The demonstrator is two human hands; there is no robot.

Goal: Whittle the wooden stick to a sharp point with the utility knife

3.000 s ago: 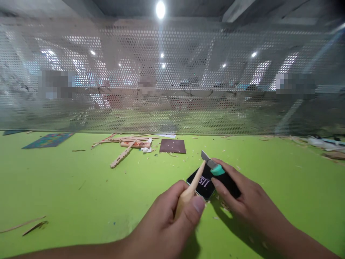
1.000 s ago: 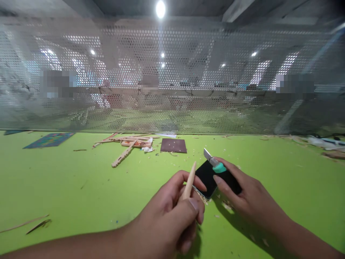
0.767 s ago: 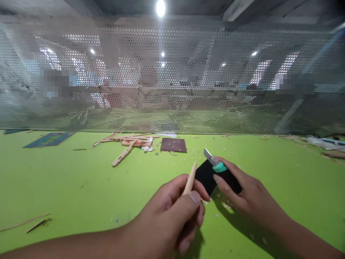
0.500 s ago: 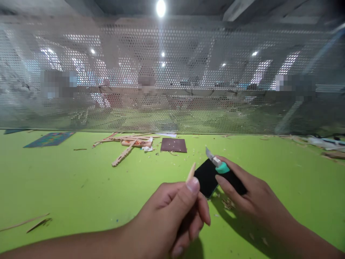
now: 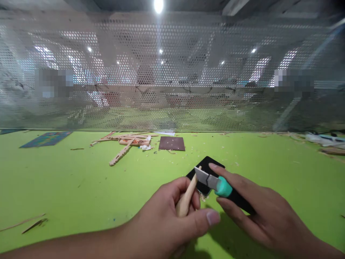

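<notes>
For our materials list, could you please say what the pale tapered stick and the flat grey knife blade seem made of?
Pale tapered stick: likely bare wood, matte, its cream tone matching the small pale shavings nearby. Flat grey knife blade: probably smooth steel, given its metallic sheen.
</notes>
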